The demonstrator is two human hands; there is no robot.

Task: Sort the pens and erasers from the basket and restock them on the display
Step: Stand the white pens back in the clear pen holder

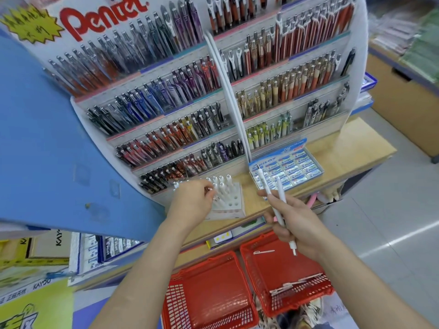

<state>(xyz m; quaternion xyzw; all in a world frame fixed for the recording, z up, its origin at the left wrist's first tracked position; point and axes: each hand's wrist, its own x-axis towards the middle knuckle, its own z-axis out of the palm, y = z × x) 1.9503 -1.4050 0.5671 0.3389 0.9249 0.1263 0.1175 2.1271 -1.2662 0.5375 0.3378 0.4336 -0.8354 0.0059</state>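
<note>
pinched between the thumb and curled fingers of the right hand [299,224] are two white pens [268,189], held low on their barrels, the upper ends fanning up and away from the palm and one metal tip poking out below it. beyond that grip and up to its left rises the big pen rack [166,91], its rows packed. below the grip, toward the person, sits a red basket [285,267] with a few loose pens [294,284] heaped by its near wall and one more lying alone. a second red basket [209,281] lies to its left. just past the fanned pen ends is the box of erasers [287,169], which looks well filled. left of the grip, on the same shelf, is a white stand [229,201] drilled with holes — the back rows hold white pens, the front holes are open. the left hand [190,200] sits curled over the pen tops there; whether it pinches one i cannot tell.

these pens should be light, stiff and smooth — slick plastic, so two in one fist will likely scissor or slide. my guess is each is best taken at mid-barrel, one at a time, and lowered tip-first into an open hole with little force, since the small stand could tip.
</note>
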